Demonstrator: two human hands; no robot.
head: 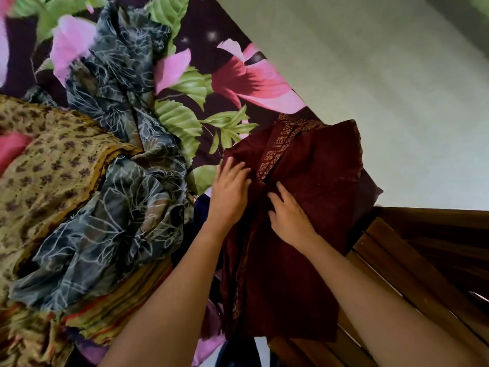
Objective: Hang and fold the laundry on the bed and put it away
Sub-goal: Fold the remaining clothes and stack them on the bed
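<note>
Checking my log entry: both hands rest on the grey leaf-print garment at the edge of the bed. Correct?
Not quite: in the head view the left hand and right hand rest on the maroon garment at the edge of the bed.

Maroon garment (312,181): underside hidden. Just left of it, a dark blue cloth (201,210) shows only as a sliver, type unreadable. Far left of it, the mustard printed fabric (53,165) is cut by the picture edge. Up-left, the floral bedsheet (74,46) is blurred. To its right, the wooden slatted frame (423,260) is cut off.
</note>
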